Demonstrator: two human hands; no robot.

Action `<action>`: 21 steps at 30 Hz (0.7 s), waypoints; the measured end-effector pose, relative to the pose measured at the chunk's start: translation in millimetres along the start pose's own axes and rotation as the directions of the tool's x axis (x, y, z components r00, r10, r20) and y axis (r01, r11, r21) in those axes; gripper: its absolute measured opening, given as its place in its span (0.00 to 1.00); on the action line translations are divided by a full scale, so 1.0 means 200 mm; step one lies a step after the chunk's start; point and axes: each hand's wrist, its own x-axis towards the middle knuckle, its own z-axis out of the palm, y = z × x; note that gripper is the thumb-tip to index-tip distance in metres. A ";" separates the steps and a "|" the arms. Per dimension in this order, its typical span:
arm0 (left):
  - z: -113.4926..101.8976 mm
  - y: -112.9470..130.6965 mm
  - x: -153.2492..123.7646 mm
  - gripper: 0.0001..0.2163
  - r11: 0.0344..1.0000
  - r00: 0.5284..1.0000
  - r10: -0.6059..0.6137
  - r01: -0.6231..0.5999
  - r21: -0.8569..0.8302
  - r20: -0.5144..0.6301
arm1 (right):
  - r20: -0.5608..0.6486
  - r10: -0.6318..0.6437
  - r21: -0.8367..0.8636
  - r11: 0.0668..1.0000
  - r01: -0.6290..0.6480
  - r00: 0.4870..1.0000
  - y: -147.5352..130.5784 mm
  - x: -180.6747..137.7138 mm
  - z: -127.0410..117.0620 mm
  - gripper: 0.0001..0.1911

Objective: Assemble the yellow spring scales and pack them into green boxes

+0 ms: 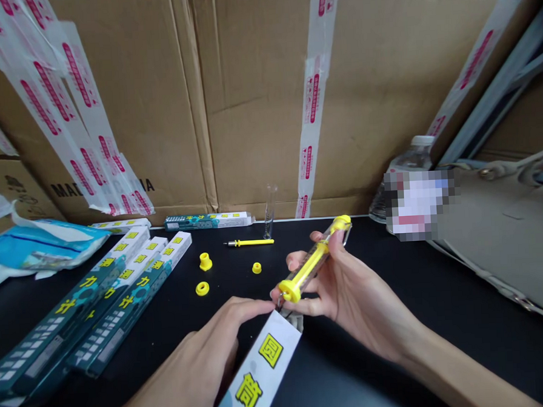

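Note:
My right hand (pixel 348 278) is closed around a spring scale (pixel 317 259), a clear tube with a yellow core and yellow end caps. The scale tilts, with its upper cap away from me and a metal hook at its near end. Below that end is the open top of a long white carton (pixel 264 362) with yellow lettering. My left hand (pixel 215 346) grips the carton from the left; its thumb is hidden. Its stretched index finger reaches the carton's mouth, close to the hook. Something greyish shows at the carton's opening, partly covered.
Several similar cartons (pixel 131 302) lie at left, near a blue packet (pixel 46 242). Yellow caps (pixel 205 261), a yellow rod (pixel 253 243) and an upright clear tube (pixel 269 213) are farther back. A bottle (pixel 419 153) and beige bag (pixel 505 240) stand right; cardboard (pixel 257 107) closes the back.

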 end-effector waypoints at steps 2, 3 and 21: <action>0.00 -0.01 0.00 0.27 0.999 1.000 -0.017 0.017 -0.028 -0.007 | -0.013 -0.004 -0.020 1.000 0.004 1.000 0.00 0.00 0.01 0.14; 0.00 -0.02 0.01 0.27 0.999 1.000 -0.026 0.026 -0.036 -0.007 | -0.027 -0.024 -0.039 0.999 0.023 0.999 0.01 0.00 0.01 0.14; -0.01 -0.01 0.00 0.32 0.992 0.995 0.101 -0.100 -0.080 0.009 | -0.035 -0.124 -0.210 0.971 0.114 0.992 0.05 -0.01 0.00 0.10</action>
